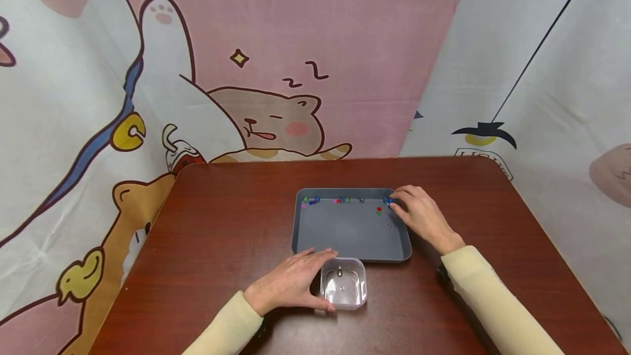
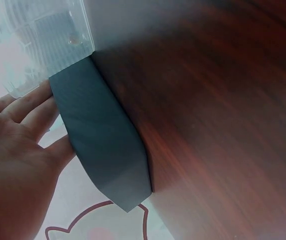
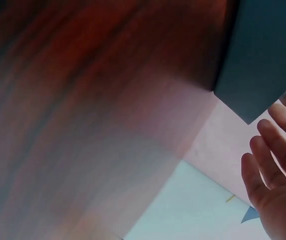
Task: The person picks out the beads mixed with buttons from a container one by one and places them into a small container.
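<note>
In the head view my left hand holds a small clear plastic box at its left side, fingers at the far edge and thumb at the near edge. A small silvery piece sits inside. Over the far right corner of a grey tray reaches my right hand, thumb and forefinger apart beside blue beads. Whether its fingertips touch one is too small to tell. The left wrist view shows the box at the left fingertips; in the right wrist view the fingers curve loosely beside the tray.
Several small coloured beads lie along the tray's far side. Red and green ones are near its right. The tray and box stand on a brown wooden table; a cartoon-printed cloth hangs behind it.
</note>
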### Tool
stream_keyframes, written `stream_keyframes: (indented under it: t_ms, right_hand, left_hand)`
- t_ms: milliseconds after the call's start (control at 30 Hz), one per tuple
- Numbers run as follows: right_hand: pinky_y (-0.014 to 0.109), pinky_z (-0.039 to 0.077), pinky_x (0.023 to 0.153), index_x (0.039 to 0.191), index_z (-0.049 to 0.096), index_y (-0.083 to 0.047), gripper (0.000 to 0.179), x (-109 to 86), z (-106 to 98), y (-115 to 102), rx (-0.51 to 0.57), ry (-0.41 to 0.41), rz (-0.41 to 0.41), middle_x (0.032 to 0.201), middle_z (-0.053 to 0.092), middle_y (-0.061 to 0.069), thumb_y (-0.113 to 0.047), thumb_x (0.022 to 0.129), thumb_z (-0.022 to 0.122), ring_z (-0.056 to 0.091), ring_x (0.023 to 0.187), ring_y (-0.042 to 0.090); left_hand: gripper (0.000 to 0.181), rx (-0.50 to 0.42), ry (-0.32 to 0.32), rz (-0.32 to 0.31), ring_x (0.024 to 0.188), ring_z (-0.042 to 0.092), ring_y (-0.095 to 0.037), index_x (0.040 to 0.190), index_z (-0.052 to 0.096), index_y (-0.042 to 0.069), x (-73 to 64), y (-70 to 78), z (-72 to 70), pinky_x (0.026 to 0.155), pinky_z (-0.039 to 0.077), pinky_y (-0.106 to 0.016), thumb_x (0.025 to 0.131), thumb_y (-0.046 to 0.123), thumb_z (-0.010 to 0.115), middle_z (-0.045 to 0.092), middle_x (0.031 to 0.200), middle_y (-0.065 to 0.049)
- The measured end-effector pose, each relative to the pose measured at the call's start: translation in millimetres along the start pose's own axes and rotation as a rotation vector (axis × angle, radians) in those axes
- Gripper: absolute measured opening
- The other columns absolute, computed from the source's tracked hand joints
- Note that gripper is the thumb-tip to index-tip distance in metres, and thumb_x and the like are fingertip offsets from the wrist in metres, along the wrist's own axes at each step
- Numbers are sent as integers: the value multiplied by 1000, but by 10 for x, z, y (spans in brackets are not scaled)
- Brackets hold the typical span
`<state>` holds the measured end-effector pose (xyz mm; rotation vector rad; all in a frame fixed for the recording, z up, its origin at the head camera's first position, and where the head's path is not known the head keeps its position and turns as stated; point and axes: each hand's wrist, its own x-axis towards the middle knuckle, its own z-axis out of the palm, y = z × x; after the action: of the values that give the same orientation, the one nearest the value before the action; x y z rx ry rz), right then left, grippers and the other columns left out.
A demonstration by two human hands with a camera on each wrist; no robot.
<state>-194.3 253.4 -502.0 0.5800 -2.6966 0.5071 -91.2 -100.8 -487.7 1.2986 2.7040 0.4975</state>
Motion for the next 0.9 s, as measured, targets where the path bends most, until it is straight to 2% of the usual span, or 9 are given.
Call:
stream_keyframes:
  t_ms: [233, 433, 900]
  right_hand:
    - [52, 51, 99, 108, 73, -2, 25, 33, 49, 29, -16, -46, 36, 125, 65, 17, -16, 88, 76, 58, 115, 37]
    - [54, 50, 102, 109, 73, 1, 27, 60, 82, 37, -34, -82, 36, 129, 62, 20, -17, 88, 76, 57, 119, 40]
    - [56, 53, 96, 105, 74, 1, 26, 124, 112, 39, -84, -103, 54, 125, 64, 22, -16, 86, 78, 59, 114, 43]
  left_hand:
    - [102, -4, -8, -1, 138, 51, -18, 151, 40, 11, 9, 3, -6, 120, 39, -44, 76, 76, 66, 49, 152, -2]
    - [103, -2, -4, 1, 138, 51, -19, 151, 41, 10, 7, 5, -3, 120, 39, -46, 76, 76, 66, 49, 152, -4]
    - [103, 1, -12, -7, 138, 51, -18, 151, 40, 11, 4, 11, -3, 120, 38, -46, 75, 74, 69, 48, 153, -4]
